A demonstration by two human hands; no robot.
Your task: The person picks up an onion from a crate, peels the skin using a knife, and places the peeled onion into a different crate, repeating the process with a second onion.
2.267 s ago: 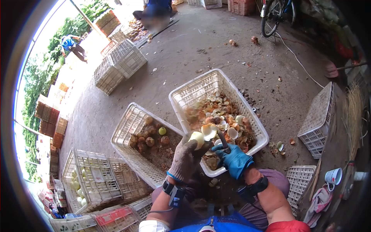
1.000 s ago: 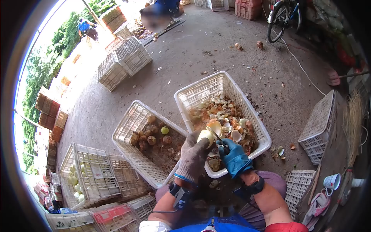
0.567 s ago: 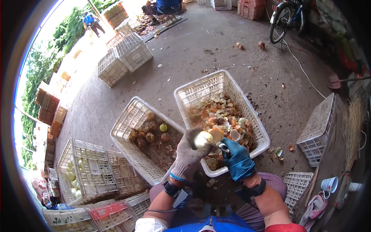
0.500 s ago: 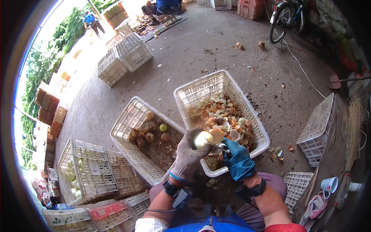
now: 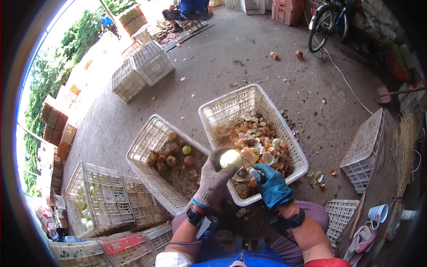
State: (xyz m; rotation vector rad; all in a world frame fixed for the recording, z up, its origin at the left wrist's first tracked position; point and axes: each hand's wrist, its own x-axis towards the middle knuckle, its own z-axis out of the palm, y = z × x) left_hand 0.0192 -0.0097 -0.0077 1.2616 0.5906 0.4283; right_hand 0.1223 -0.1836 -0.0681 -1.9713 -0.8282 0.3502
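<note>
My left hand [image 5: 212,178], in a grey knit glove, is closed round a pale peeled onion [image 5: 230,159]. In a blue glove, my right hand [image 5: 272,184] grips a small knife [image 5: 254,171], whose blade is mostly hidden. A strip of orange-brown skin [image 5: 249,156] hangs at the onion's right side. Both hands are over the near part of a white crate [image 5: 282,116] holding skins and peelings. Left of it, another white crate [image 5: 142,133] holds several brown onions [image 5: 171,160] and one green-yellow one [image 5: 186,150].
Pale bulbs lie in a crate [image 5: 106,200] at the left. More crates stand at the right [image 5: 364,151] and upper left [image 5: 153,66]. A bicycle [image 5: 321,29] stands at the upper right. A person in blue [image 5: 192,9] sits at the top; another [image 5: 106,22] is farther left.
My right hand has moved slightly down and away from the onion. The onion shows more of its pale side. The far person at the upper left has shifted.
</note>
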